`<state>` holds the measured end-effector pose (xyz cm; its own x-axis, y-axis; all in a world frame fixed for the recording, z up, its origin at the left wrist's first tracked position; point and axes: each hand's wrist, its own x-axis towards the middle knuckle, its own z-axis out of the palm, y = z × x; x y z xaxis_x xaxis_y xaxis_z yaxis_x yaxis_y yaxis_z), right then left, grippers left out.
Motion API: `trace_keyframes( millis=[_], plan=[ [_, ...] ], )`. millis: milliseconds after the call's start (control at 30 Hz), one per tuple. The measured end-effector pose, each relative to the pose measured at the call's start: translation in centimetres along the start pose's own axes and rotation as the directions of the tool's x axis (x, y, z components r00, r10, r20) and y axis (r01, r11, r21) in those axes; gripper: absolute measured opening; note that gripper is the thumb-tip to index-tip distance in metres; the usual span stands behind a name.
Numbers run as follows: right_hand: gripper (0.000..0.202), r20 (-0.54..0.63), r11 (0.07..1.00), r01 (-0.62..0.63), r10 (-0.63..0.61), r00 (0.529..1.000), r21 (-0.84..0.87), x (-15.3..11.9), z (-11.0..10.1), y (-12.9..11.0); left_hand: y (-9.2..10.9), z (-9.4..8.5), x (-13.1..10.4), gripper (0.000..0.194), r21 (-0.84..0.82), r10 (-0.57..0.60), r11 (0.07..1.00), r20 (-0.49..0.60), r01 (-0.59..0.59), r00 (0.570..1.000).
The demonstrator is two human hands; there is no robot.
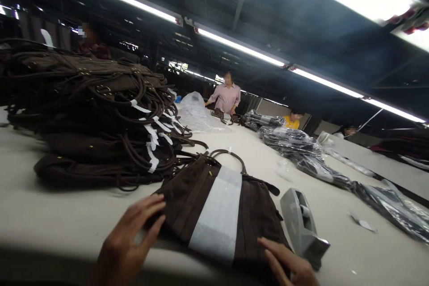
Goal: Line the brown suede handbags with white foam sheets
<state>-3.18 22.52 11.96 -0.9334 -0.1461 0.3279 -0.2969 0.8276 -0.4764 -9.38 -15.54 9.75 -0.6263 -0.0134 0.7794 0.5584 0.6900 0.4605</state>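
Note:
A dark brown handbag point(258, 214) lies flat on the table in front of me, its looped handles pointing away. Around its middle runs a wide whitish wrap point(217, 210). My left hand point(130, 232) is at the bag's left edge, fingers stretched out and apart from the thumb, the fingertips at or close to the fabric. On the lower right part of the bag rests my right hand point(288, 261), its fingers extended and partly cut off by the frame. Neither hand grips anything. Just right of the bag stands a grey tape dispenser point(303, 228).
A tall pile of brown handbags point(100, 98) with white tags rises at the left. Plastic-wrapped bags point(291, 143) line the table's right side. Clear plastic sheeting point(196, 111) lies farther back, near a person in a pink shirt point(226, 98). Other people are in the background.

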Motion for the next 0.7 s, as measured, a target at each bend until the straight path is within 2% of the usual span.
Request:
trace_keyframes(
  millis=[33, 67, 100, 133, 200, 233, 267, 300, 333, 400, 467, 533, 567, 633, 700],
  plan=[
    [0.037, -0.015, 1.0, 0.002, -0.002, 1.0, 0.009, 1.2, -0.5, -1.1, -0.4, -0.3, 2.3, 0.03, 0.07, -0.061, 0.995, -0.06, 0.065, 0.996],
    [0.038, -0.025, 1.0, 0.009, -0.008, 1.0, 0.023, 2.6, -0.8, -2.3, -0.9, -0.3, 4.4, 0.041, 0.131, -0.129, 0.982, -0.052, 0.135, 0.99],
    [0.038, -0.025, 0.999, 0.021, -0.02, 0.999, 0.044, 4.2, -0.7, -3.5, -1.2, -0.1, 6.1, 0.049, 0.166, -0.212, 0.964, 0.002, 0.209, 0.977],
    [0.039, -0.023, 0.997, 0.04, -0.038, 0.999, 0.069, 5.8, -0.4, -4.7, -1.4, 0.3, 7.4, 0.054, 0.193, -0.309, 0.939, 0.099, 0.286, 0.946],
    [0.037, 0.003, 0.989, 0.104, -0.105, 0.994, 0.108, 8.9, 0.8, -6.7, -1.3, 1.4, 8.5, 0.05, 0.253, -0.443, 0.891, 0.315, 0.376, 0.839],
    [0.036, 0.02, 0.983, 0.144, -0.147, 0.989, 0.111, 10.4, 1.5, -7.5, -1.1, 1.9, 8.4, 0.043, 0.289, -0.473, 0.877, 0.38, 0.384, 0.795],
    [0.034, 0.039, 0.977, 0.188, -0.192, 0.981, 0.1, 11.9, 2.4, -8.1, -0.7, 2.4, 8.0, 0.035, 0.324, -0.481, 0.871, 0.4, 0.371, 0.78],
    [0.034, 0.064, 0.969, 0.235, -0.24, 0.969, 0.072, 13.4, 3.2, -8.6, -0.4, 2.9, 7.3, 0.03, 0.356, -0.473, 0.868, 0.379, 0.346, 0.796],
    [0.037, 0.094, 0.958, 0.286, -0.287, 0.953, 0.032, 15.0, 4.1, -9.1, -0.1, 3.3, 6.5, 0.029, 0.378, -0.452, 0.868, 0.33, 0.322, 0.829],
    [0.054, 0.167, 0.916, 0.394, -0.378, 0.911, -0.075, 18.4, 5.7, -9.8, 0.3, 4.1, 4.9, 0.03, 0.38, -0.398, 0.878, 0.243, 0.29, 0.885],
    [0.073, 0.268, 0.844, 0.508, -0.455, 0.849, -0.175, 21.9, 7.1, -10.6, 0.2, 4.7, 3.5, 0.029, 0.342, -0.335, 0.906, 0.22, 0.25, 0.916],
    [0.079, 0.414, 0.76, 0.62, -0.51, 0.754, -0.193, 25.3, 8.4, -11.4, -0.3, 5.0, 2.6, 0.026, 0.297, -0.258, 0.937, 0.23, 0.185, 0.938],
    [0.076, 0.492, 0.725, 0.669, -0.527, 0.692, -0.164, 26.8, 9.0, -11.7, -0.6, 5.1, 2.3, 0.024, 0.28, -0.213, 0.949, 0.234, 0.144, 0.949],
    [0.057, 0.638, 0.684, 0.726, -0.528, 0.56, -0.071, 29.3, 9.9, -12.2, -1.3, 5.2, 1.9, 0.024, 0.254, -0.126, 0.965, 0.224, 0.067, 0.966],
    [0.036, 0.759, 0.71, 0.704, -0.459, 0.461, 0.002, 31.2, 10.4, -12.3, -1.7, 5.2, 1.5, 0.027, 0.228, -0.08, 0.973, 0.193, 0.035, 0.978]
  ],
)
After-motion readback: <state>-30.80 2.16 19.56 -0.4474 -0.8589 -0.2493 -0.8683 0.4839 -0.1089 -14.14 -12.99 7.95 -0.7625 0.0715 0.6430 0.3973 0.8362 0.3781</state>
